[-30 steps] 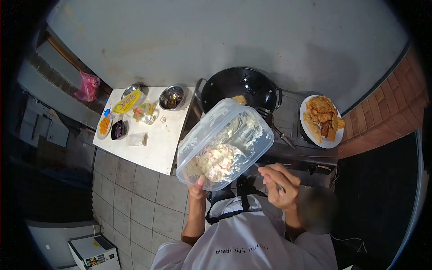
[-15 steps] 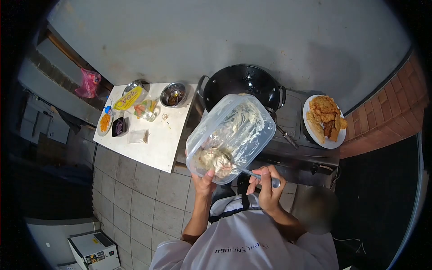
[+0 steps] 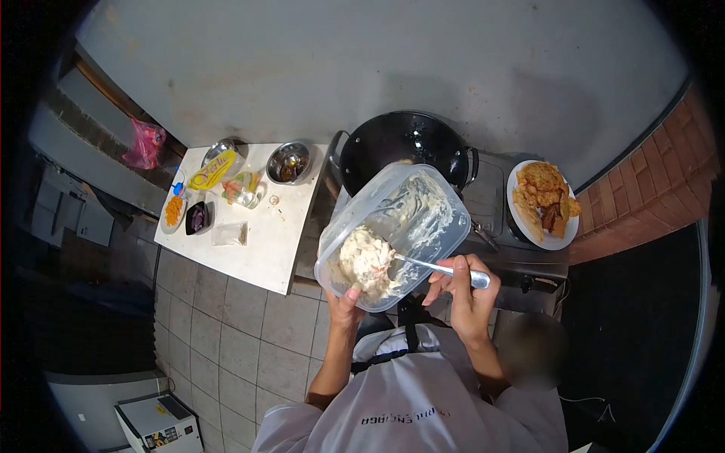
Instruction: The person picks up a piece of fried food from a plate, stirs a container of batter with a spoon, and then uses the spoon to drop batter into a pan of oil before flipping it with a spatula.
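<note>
My left hand [image 3: 345, 305] grips the near left corner of a clear plastic container [image 3: 447, 240], its thumb over the rim. The container is tilted, and smears of pale batter coat its inside. My right hand [image 3: 467, 293] is closed around the handle of a metal spoon [image 3: 430, 264]. A thick lump of batter [image 3: 364, 255] with small bits in it sits on the spoon's end, inside the container. Just beyond the container is a black wok [image 3: 393, 140] on the stove, partly hidden by it.
To the right stands a white plate [image 3: 557, 243] of golden fried pieces [image 3: 542, 189]. A white table [image 3: 260, 260] on the left bears metal bowls [image 3: 289, 163], a yellow-labelled bottle [image 3: 214, 171], a dark bowl [image 3: 198, 217] and a plate of orange shreds [image 3: 174, 211]. Metal tongs [image 3: 485, 236] lie beside the wok.
My right hand has moved right and slightly up with the spoon. The spoon's end now carries a larger, raised lump of batter. The container has shifted slightly right.
</note>
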Motion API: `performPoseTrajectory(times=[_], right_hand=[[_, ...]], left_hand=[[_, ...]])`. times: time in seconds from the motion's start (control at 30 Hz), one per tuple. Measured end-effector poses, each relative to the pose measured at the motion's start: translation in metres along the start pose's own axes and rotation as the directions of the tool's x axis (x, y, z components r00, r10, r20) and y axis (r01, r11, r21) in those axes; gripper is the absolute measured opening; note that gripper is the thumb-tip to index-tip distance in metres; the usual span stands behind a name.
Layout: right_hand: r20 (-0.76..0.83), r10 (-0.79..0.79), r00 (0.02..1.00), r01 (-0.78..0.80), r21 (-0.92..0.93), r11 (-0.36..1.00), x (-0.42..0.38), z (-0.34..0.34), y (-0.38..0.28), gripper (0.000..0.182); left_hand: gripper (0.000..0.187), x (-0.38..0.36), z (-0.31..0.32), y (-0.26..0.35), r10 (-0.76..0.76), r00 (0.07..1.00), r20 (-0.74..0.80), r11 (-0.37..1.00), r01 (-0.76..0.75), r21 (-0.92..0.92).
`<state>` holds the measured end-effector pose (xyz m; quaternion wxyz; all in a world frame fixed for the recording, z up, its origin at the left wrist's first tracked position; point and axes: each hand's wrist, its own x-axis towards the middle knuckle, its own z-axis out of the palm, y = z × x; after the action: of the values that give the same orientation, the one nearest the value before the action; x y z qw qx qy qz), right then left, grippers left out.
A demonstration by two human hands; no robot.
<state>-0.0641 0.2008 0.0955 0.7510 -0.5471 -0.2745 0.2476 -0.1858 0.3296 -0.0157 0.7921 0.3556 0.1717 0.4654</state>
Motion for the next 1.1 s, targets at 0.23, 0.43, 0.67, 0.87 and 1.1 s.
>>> performPoseTrajectory(times=[0.23,0.43,0.67,0.87,1.1], right_hand=[[0.450,-0.351,0.821,0.532,-0.380,0.757,0.004,-0.005,-0.022,0.023],[0.720,-0.295,0.629,0.708,-0.374,0.599,0.009,-0.011,-0.033,0.039],[0.585,-0.240,0.775,0.554,-0.445,0.703,0.001,-0.019,-0.017,0.038],[0.628,0.075,0.775,0.255,-0.419,0.871,-0.005,-0.044,-0.005,0.066],[0.198,0.109,0.974,0.092,-0.786,0.612,0.034,-0.114,0.008,0.053]], left_hand=[[0.096,-0.007,0.002,0.005,-0.121,0.993,0.006,0.992,0.121,-0.039],[0.098,-0.010,0.018,0.019,-0.105,0.994,0.015,0.990,0.106,-0.090],[0.097,-0.010,0.005,0.012,-0.103,0.989,-0.103,0.993,0.097,-0.063],[0.084,-0.010,-0.015,0.003,-0.077,0.971,-0.228,0.994,0.058,-0.089],[0.075,-0.009,-0.026,0.021,-0.035,0.919,-0.392,0.993,-0.012,-0.115]])
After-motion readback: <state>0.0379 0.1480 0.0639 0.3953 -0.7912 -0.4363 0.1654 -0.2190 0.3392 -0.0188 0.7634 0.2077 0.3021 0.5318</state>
